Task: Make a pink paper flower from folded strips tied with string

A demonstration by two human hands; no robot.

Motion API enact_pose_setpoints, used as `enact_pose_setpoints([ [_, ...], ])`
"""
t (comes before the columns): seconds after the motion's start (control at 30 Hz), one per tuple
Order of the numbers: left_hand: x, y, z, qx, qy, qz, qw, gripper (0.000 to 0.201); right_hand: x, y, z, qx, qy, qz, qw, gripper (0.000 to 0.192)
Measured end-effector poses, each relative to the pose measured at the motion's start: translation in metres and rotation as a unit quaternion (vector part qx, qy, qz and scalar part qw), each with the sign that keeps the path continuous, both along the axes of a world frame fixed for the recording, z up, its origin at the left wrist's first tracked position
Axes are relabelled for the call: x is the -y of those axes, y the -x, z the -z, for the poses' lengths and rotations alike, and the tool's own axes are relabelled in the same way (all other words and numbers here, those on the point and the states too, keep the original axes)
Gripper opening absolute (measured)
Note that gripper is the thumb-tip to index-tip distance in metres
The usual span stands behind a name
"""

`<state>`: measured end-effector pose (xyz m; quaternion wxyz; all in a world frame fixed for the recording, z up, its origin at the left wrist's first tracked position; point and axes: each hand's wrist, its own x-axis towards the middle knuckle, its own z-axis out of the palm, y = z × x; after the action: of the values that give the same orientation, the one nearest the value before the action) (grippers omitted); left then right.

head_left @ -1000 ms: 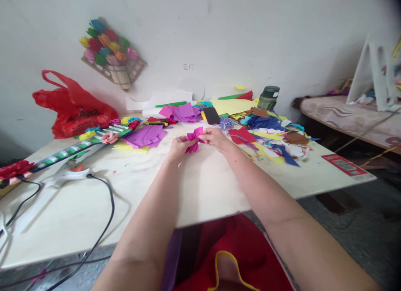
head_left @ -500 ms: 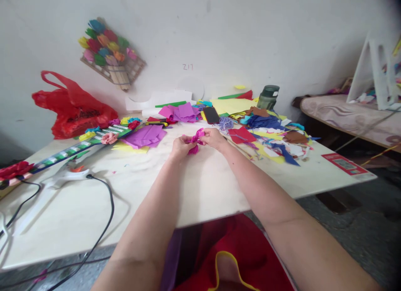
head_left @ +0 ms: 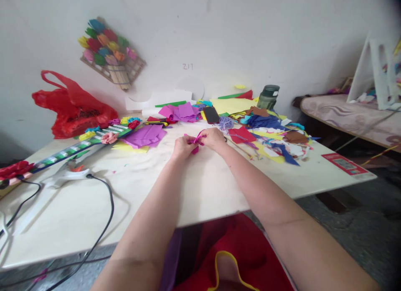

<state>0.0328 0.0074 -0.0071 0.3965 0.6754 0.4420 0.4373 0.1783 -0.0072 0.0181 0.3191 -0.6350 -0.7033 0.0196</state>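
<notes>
A: Right now both hands meet over the middle of the desk (head_left: 200,190), just this side of the black phone (head_left: 211,114). The left hand (head_left: 184,146) and the right hand (head_left: 213,139) are each pinched on the same scrunched piece of pink paper (head_left: 196,141).

B: So neither hand is slack?

A: No. Fingers of both are closed on the paper, which is bunched tight between them and barely shows, only a sliver above and a tuft below.

B: Which step would you call it?

A: I judge it the gathering or twisting of the pink paper at its middle, the sort of pinch that makes a petal shape like the small paper flowers (head_left: 109,137) lying left of the phone.

B: And what does the next move ask for?

A: Probably a firm hold at the pinch so the folds do not spring open, and something to bind it. The purple thread (head_left: 226,123) lies just right of the phone, and the glue gun (head_left: 67,174) sits far to its left with its black cord (head_left: 106,215) trailing off the desk edge. One hand would have to keep the pinch alone while the other reaches.
</notes>
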Motion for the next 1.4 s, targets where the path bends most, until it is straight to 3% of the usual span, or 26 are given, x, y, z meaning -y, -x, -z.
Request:
enact_pose_setpoints([
  [0.2, 0.005, 0.001, -0.005, 0.136, 0.073, 0.043, 0.987, 0.026, 0.006, 0.002, 0.003, 0.108, -0.102, -0.058, 0.987, 0.019],
  [0.43, 0.002, 0.005, -0.001, 0.265, 0.149, 0.105, 0.947, 0.030, 0.010, 0.005, 0.000, 0.131, -0.099, -0.106, 0.981, 0.025],
  [0.63, -0.003, 0.005, 0.005, 0.193, 0.131, 0.095, 0.968, 0.029, -0.008, -0.002, 0.013, -0.041, -0.055, -0.113, 0.991, 0.013],
  [0.77, -0.002, 0.004, 0.006, 0.109, 0.101, 0.062, 0.987, 0.029, -0.012, -0.005, 0.016, -0.079, -0.001, -0.119, 0.990, 0.013],
  [0.9, 0.002, 0.002, 0.002, 0.083, 0.087, 0.055, 0.991, 0.029, -0.010, -0.005, 0.014, -0.065, -0.003, -0.124, 0.990, 0.010],
  [1.07, 0.000, 0.002, 0.003, 0.180, 0.121, 0.099, 0.971, 0.030, -0.007, -0.003, 0.010, -0.041, -0.042, -0.102, 0.993, 0.012],
  [1.23, -0.001, 0.003, 0.002, 0.255, 0.179, 0.117, 0.943, 0.027, -0.002, 0.002, 0.005, 0.038, -0.083, -0.108, 0.990, 0.017],
  [1.4, 0.003, 0.004, -0.004, 0.275, 0.199, 0.121, 0.933, 0.027, 0.007, 0.007, 0.000, 0.148, -0.088, -0.084, 0.981, 0.021],
])
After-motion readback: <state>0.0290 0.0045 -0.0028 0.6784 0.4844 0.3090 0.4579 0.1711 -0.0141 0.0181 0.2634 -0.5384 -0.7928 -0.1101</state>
